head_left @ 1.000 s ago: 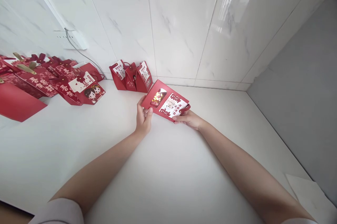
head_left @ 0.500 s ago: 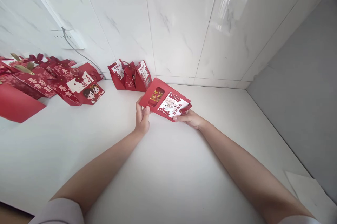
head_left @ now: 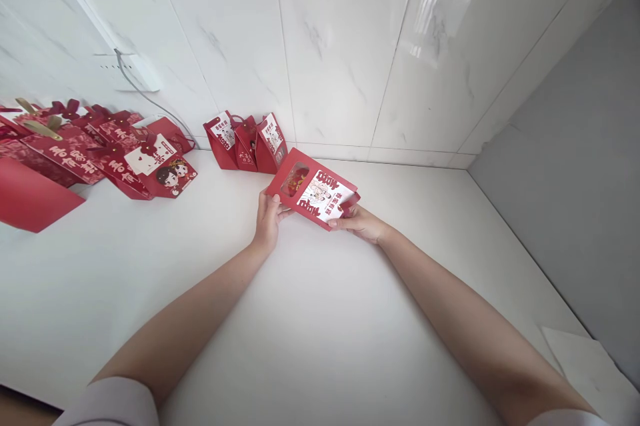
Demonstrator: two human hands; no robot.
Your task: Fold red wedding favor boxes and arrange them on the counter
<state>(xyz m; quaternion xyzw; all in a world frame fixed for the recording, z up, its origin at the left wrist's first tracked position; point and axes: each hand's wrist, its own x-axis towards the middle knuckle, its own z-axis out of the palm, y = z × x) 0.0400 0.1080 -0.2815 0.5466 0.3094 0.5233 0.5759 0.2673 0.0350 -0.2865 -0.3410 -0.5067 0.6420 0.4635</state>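
A red gift box (head_left: 314, 190) with a clear window and a white printed label is held tilted above the white table. Through the window, colourful contents show, too small to name. My left hand (head_left: 269, 218) grips its lower left end, thumb on the near edge and fingers under it. At the right end, my right hand (head_left: 363, 223) pinches the box, thumb on the label near a dark red ribbon. Just behind the box's left end stands a group of three small red gift boxes (head_left: 247, 146), two with white labels.
Many red gift boxes with ribbons (head_left: 123, 169) crowd the table's left side against the tiled wall. A cable (head_left: 150, 99) hangs from a wall socket (head_left: 134, 73). A grey panel (head_left: 570, 146) borders the right, with a white sheet (head_left: 585, 359) near its foot.
The box in my hands has turned slightly, and its contents have shifted behind the window. My left thumb has slid toward the box's edge. My right hand keeps its grip.
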